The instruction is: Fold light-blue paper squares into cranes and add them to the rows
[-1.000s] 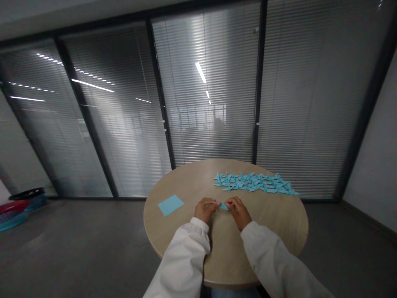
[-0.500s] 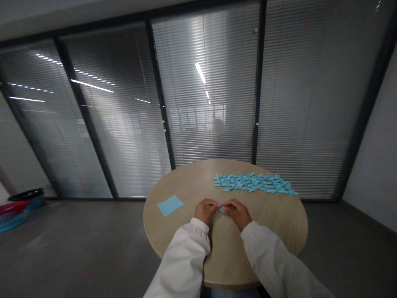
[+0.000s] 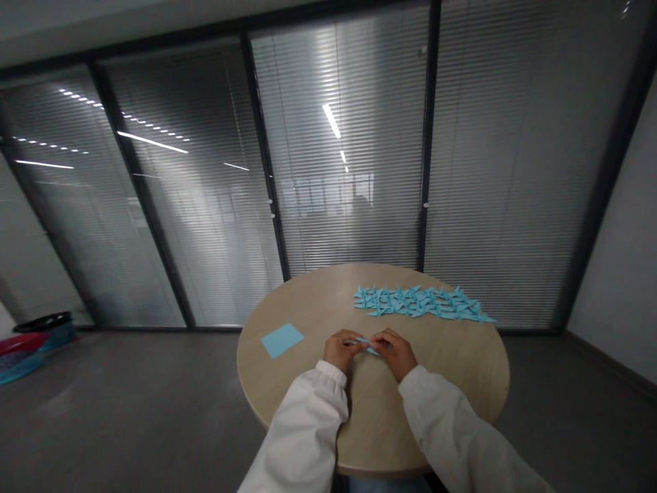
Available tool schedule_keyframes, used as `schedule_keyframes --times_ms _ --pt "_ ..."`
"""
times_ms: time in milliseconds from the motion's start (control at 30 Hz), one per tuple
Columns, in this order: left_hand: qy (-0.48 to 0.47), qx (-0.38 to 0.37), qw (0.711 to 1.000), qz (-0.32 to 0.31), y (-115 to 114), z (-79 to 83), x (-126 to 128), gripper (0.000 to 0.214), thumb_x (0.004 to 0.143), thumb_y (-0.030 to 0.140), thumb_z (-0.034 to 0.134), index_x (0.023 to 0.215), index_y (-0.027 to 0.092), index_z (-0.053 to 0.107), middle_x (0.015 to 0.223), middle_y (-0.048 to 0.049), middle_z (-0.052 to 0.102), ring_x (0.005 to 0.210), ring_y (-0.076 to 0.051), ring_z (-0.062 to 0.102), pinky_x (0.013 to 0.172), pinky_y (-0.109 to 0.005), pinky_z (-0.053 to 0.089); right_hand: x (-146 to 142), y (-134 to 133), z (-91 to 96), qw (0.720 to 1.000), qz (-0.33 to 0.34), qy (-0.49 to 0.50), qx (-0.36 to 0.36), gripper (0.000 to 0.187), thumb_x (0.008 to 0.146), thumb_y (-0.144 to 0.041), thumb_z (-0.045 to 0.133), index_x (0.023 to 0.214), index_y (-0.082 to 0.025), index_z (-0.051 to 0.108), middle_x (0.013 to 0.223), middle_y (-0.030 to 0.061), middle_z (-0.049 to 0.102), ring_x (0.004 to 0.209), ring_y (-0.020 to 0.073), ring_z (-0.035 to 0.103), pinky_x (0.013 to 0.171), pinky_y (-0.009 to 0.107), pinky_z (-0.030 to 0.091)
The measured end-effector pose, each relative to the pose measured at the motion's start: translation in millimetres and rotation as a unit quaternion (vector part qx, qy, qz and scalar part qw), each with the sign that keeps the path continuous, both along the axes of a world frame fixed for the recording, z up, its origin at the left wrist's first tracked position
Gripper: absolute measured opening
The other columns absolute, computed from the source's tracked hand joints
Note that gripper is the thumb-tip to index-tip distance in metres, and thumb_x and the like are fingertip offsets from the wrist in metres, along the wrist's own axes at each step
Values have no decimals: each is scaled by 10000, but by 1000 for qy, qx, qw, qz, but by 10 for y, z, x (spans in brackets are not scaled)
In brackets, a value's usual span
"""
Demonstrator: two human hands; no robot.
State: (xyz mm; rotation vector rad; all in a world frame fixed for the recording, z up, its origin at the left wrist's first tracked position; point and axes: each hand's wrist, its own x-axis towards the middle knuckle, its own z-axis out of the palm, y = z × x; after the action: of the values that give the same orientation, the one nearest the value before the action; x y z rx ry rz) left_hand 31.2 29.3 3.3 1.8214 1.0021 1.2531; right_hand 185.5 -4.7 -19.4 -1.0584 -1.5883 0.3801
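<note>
Near the middle of the round table [image 3: 380, 438], both hands pinch one small piece of folded blue paper [image 3: 371, 350]. My left hand [image 3: 341, 350] grips its left side, and my right hand [image 3: 395, 352] has its fingertips closed on the right side. Fingers cover most of the paper, so its exact folded shape cannot be made out. Flat on the tabletop to the left lies a blue square sheet [image 3: 282, 340]. Beyond my right hand spreads a long cluster of several folded blue paper cranes [image 3: 421, 302], set close together.
Behind the table stands a glass partition with blinds [image 3: 354, 150] and dark frames. On the floor at far left are a red and blue basket [image 3: 20, 352] and a black-rimmed bin [image 3: 48, 325]. A pale wall [image 3: 621, 239] rises at right.
More of the folded blue paper shows between my fingers now, and my left fingers have shifted slightly on it. The sheet and the cranes have stayed put.
</note>
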Motion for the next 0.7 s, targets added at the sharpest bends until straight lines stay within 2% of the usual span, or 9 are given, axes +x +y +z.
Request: schedule_keyframes --times_ms 267,467,700 --pt "-10 36 999 -6 12 10 5 143 526 293 701 558 158 665 696 -68 645 682 -165 589 649 -266 475 -5 2 14 1000 6 -13 5 152 748 -325 515 735 -196 593 710 19 535 681 146 505 637 251 404" --pt "-10 48 999 4 -8 15 14 156 581 309 665 578 154 662 704 -67 641 697 -163 584 654 -268 466 -14 6 25 1000 15 -2 -2 164 744 -337 516 752 -193 594 718 18 538 687 149 505 639 252 402" --pt "-18 51 998 -35 -64 85 -10 212 675 335 577 627 153 674 742 -79 661 760 -180 591 728 -290 450 -12 16 24 1000 26 4 -6 158 743 -327 517 749 -188 591 718 13 533 685 149 504 644 252 394"
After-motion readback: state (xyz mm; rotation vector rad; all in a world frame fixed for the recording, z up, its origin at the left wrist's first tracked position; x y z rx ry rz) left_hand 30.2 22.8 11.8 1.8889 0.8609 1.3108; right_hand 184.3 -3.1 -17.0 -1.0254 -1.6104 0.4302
